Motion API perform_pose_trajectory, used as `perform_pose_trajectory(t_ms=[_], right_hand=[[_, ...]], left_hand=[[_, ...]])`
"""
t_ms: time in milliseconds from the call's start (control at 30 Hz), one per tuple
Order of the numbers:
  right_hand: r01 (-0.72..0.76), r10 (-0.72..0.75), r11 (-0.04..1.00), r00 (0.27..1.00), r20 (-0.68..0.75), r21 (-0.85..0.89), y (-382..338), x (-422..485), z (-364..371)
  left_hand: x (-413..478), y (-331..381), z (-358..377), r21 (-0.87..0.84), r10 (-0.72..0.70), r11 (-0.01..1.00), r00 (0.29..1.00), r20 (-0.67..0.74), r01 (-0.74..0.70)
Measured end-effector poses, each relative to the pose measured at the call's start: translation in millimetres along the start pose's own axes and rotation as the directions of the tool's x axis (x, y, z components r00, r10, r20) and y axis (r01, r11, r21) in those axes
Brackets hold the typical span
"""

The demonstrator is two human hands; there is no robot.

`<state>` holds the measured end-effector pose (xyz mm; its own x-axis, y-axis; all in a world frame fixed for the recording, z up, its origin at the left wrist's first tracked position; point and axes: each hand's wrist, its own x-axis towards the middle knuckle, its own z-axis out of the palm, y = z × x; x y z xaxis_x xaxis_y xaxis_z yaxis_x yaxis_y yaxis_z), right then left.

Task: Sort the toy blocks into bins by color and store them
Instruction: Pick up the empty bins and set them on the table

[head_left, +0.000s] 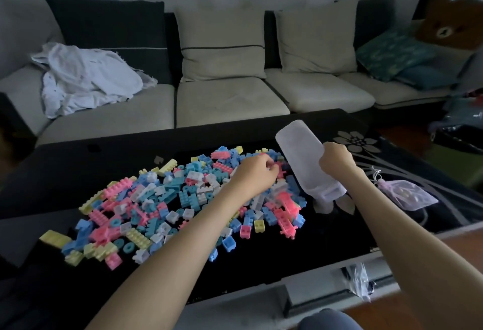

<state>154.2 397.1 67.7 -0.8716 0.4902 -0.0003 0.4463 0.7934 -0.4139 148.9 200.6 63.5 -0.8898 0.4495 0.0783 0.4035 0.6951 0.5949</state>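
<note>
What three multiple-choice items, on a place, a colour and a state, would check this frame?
1. The white cloth lies: A on the sofa; B on the table; C on the floor.
2. The ring-shaped blocks are: A pink; B teal; C yellow.
3. The right hand: A lies flat on the table; B hangs empty; C grips the translucent container.

Key: 1 A, the cloth is crumpled on a seat cushion. 2 B, every ring visible in the pile is teal. 3 C, the hand wraps the container's middle and holds it tilted.
</note>
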Motion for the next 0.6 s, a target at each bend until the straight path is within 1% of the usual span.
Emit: perform_pose_trajectory(t_ms=[100,200,267,300,367,433,500,533,600], right_hand=[[-0.044,0.048,0.993,0.998,-0.034,0.113,11,0,1],[-0.022,0.041,0.985,0.993,-0.11,0.17,16,-2,1],[-0.004,0.044,0.969,0.987,-0.156,0.248,13,-5,-3],[0.009,0.042,0.957,0.984,-0.171,0.291,11,-6,-5],[0.055,0.015,0.92,0.984,-0.175,0.388,3,-11,-12],[0.114,-0.056,0.859,0.99,-0.131,0.499,-13,-20,-16],[0.132,-0.143,0.785,0.989,-0.03,0.605,-36,-33,-15],[0.131,-0.188,0.756,0.982,0.021,0.642,-48,-40,-12],[0.12,-0.258,0.714,0.961,0.1,0.69,-72,-53,-2]], left_hand=[[-1,6,1,-0.15,-0.052,0.987,0.999,0.006,0.053],[-2,7,3,-0.245,-0.141,0.959,0.99,0.028,0.144],[-2,5,4,-0.32,-0.201,0.923,0.977,0.071,0.213],[-4,5,5,-0.386,-0.229,0.887,0.967,0.11,0.254],[-7,6,2,-0.524,-0.264,0.787,0.945,0.192,0.326],[-9,5,-2,-0.662,-0.284,0.644,0.923,0.259,0.383],[-15,0,-9,-0.793,-0.281,0.488,0.926,0.253,0.365],[-18,-4,-13,-0.858,-0.275,0.388,0.931,0.24,0.336],[-28,-13,-24,-0.934,-0.283,0.245,0.941,0.186,0.259]])
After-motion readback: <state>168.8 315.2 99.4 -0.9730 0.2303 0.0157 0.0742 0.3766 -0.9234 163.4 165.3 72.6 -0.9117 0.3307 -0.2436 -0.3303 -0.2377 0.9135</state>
